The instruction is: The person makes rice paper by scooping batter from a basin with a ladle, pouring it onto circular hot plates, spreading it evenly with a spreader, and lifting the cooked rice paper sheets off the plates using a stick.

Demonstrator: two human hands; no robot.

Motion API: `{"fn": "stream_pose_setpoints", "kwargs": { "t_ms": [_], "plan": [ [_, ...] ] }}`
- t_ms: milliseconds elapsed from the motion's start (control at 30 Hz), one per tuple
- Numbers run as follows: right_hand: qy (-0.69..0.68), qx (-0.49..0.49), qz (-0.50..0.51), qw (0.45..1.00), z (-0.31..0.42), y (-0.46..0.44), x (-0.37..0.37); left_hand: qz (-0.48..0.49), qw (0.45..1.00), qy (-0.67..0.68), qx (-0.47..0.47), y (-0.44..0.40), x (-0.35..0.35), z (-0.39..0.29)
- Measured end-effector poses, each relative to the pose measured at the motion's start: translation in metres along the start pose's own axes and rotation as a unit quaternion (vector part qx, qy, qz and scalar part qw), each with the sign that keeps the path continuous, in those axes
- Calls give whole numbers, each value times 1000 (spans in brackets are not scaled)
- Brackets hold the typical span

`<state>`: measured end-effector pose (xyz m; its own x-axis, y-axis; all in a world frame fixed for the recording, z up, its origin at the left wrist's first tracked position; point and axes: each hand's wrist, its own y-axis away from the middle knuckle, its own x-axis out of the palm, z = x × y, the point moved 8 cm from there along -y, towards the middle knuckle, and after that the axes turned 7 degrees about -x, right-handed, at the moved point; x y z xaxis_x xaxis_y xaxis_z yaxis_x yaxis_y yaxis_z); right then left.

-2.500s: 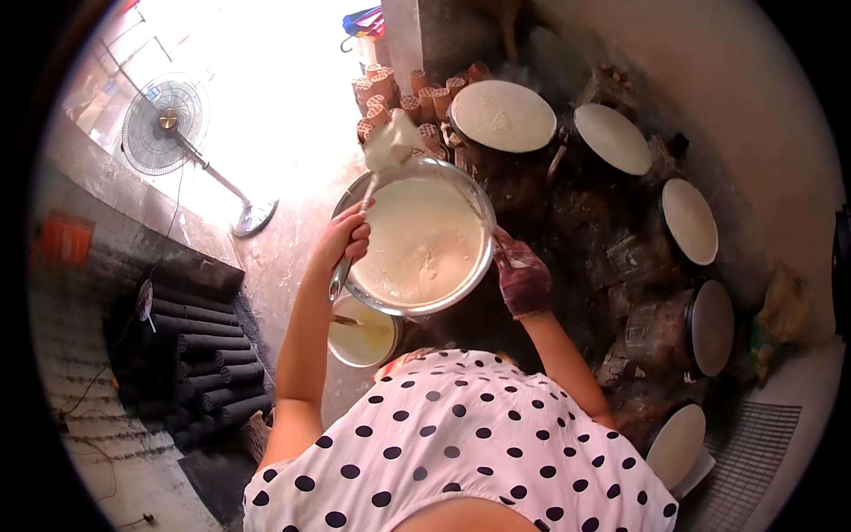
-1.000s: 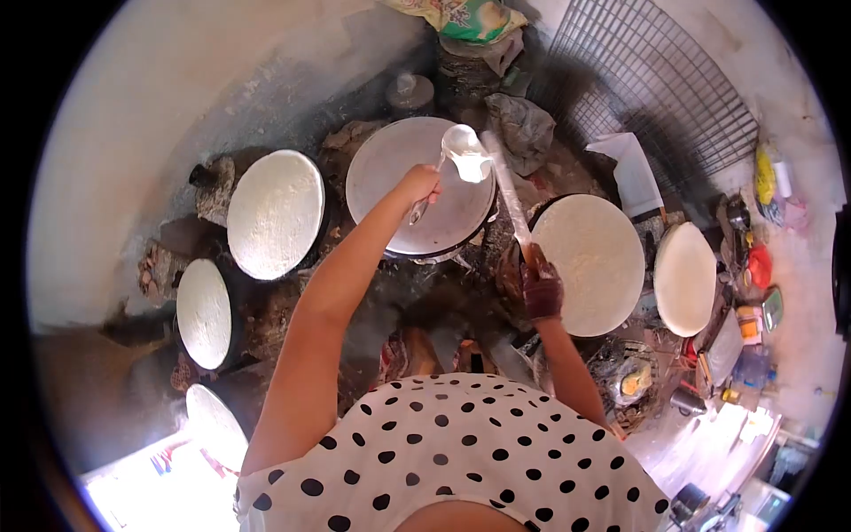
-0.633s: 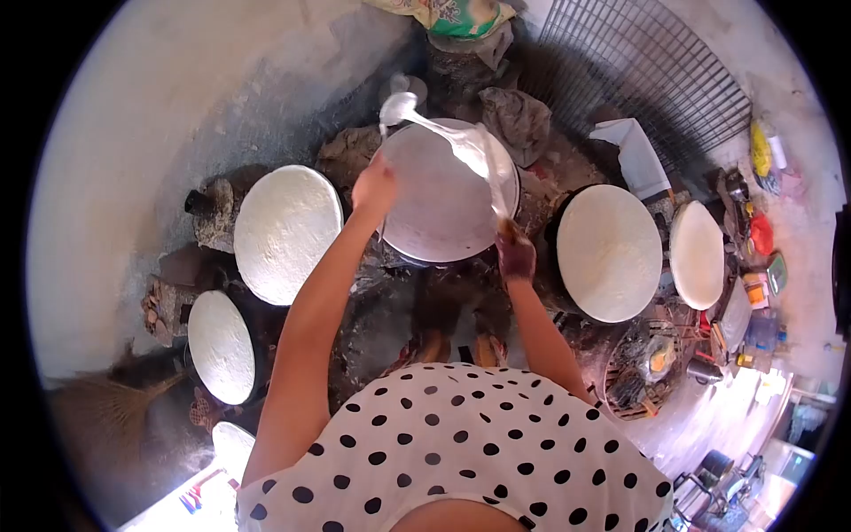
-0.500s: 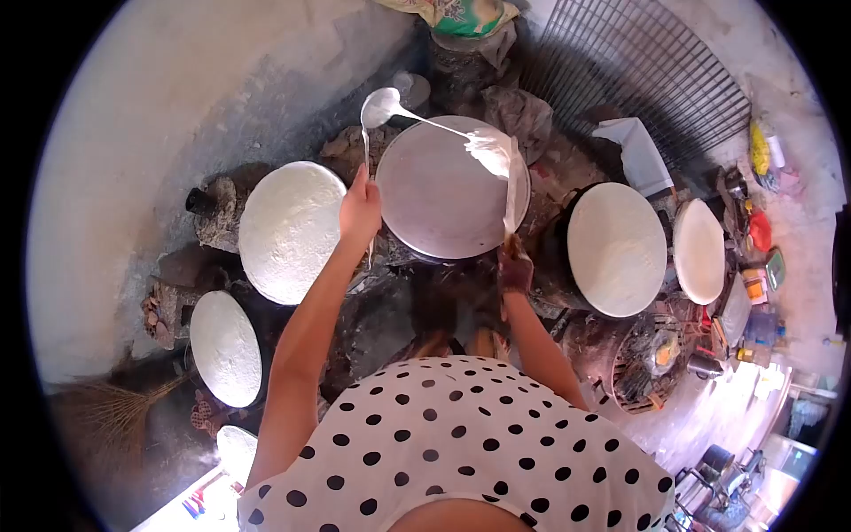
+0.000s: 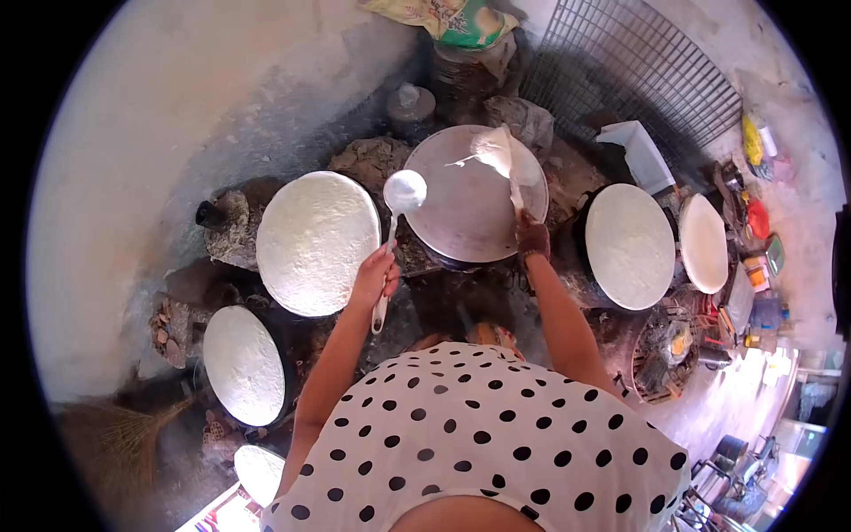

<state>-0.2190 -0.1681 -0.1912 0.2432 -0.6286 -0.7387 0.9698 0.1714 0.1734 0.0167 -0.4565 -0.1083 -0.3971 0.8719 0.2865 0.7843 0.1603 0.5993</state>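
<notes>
My left hand [image 5: 375,277] is closed around the handle of a metal ladle [image 5: 405,191]; its whitish bowl is just over the left edge of the middle round griddle [image 5: 461,208]. In my right hand [image 5: 533,239], which has a dark covering, is a long flat spreader [image 5: 513,177] that reaches across the griddle's right side. White batter [image 5: 493,149] lies against the spreader near the far rim, with a thin trail to its left. Most of the griddle's grey surface is bare.
Pans topped with white rounds stand on the left [image 5: 319,244], lower left [image 5: 244,365] and right [image 5: 629,246]. A pale oval tray [image 5: 703,244] is farther right. Behind are a wire rack [image 5: 629,66], a white bin [image 5: 640,155] and a sack [image 5: 474,25]. A straw broom [image 5: 124,434] leans at lower left.
The ladle has come down and back from the griddle's far left, and the batter strand from its bowl is gone. The batter patch beside the spreader looks more gathered near the far rim.
</notes>
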Motion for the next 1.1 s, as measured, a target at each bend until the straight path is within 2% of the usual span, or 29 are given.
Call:
{"fn": "stream_pose_setpoints", "kwargs": {
  "t_ms": [67, 133, 167, 267, 333, 367, 433, 467, 533, 567, 667, 700, 767, 867, 900, 967, 1000, 1067, 1100],
  "plan": [
    [32, -13, 25, 999, 13, -13, 2, 5, 1000, 13, -15, -6, -1, 8],
    [111, -174, 32, 978, 39, -18, 2, 4, 999, 28, -20, 0, 10, 5],
    [107, -171, 31, 979, 35, -18, -3, 15, 999, 25, -16, 7, 13, 2],
    [-38, -194, 111, 974, 3, -24, -17, 53, 996, 55, 36, 55, 39, -34],
    [-176, -129, 47, 975, -39, -33, -33, 50, 996, 50, 58, 78, 44, -41],
    [-180, -128, 49, 974, -48, -35, -26, 53, 993, 93, 57, 88, 45, -39],
    [15, -237, -35, 971, -38, -30, -32, 45, 989, 131, 58, 100, 48, -32],
    [11, -237, -34, 971, -36, -36, -25, 42, 989, 129, 58, 100, 50, -29],
    [-18, -74, 23, 997, -30, -51, 8, 26, 987, 159, 20, 95, 48, -9],
    [67, -103, 57, 991, 0, -42, 0, 26, 985, 173, 9, 93, 46, 1],
    [69, -95, 102, 988, 42, -29, -12, 2, 978, 208, 0, 97, 48, 17],
    [67, -97, 105, 988, 28, -44, 1, 5, 976, 219, 4, 97, 45, 24],
    [-17, -226, 142, 964, 1, -81, 43, -12, 975, 222, 12, 107, 51, 25],
    [33, -189, 146, 971, 12, -63, -33, -18, 968, 248, 31, 121, 52, 28],
    [28, -190, 147, 970, -3, -70, -26, -9, 960, 276, 39, 125, 54, 29],
    [13, -243, -9, 970, -32, -85, -19, -32, 956, 291, 30, 130, 59, 33],
    [10, -241, -4, 970, -22, -81, -19, -52, 950, 308, 23, 132, 60, 37],
    [90, -132, 76, 984, 14, -61, -13, -57, 950, 306, 32, 135, 65, 41],
    [100, -117, 93, 984, 29, -53, -12, -54, 952, 300, 32, 133, 67, 43]
  ]
}}
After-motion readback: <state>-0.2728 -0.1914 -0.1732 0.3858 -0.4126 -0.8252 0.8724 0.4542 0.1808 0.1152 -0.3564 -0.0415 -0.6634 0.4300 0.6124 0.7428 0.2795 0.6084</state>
